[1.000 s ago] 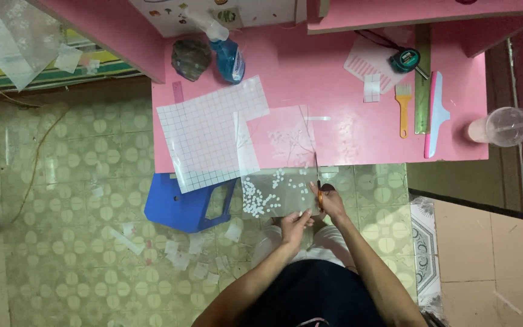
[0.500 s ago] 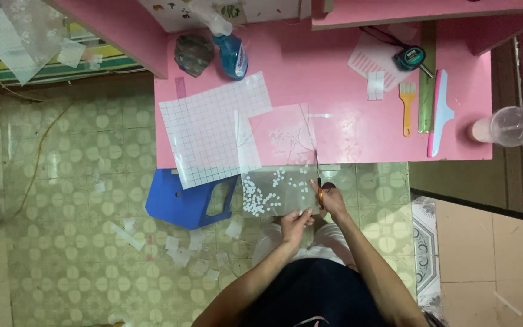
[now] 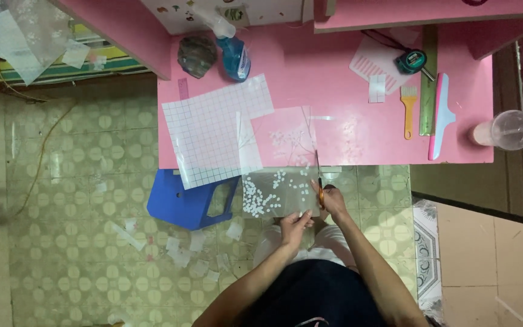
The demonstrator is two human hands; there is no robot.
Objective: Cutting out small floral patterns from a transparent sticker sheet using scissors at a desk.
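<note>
We see the right hand (image 3: 333,200) gripping scissors (image 3: 318,175), blades up along the film's (image 3: 279,192) right edge, frame center. Left hand (image 3: 295,223) pinches the film's lower edge. Film hangs off the pink tabletop (image 3: 346,91) over a blue stool (image 3: 183,203); grid sheet (image 3: 213,130) lies left.

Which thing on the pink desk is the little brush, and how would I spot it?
Start at the pink desk and go to its right side, where a long green ruler lies. Just left of that ruler lies the small brush. It alone is orange-yellow, with a short row of pale bristles on a thin handle.
</note>
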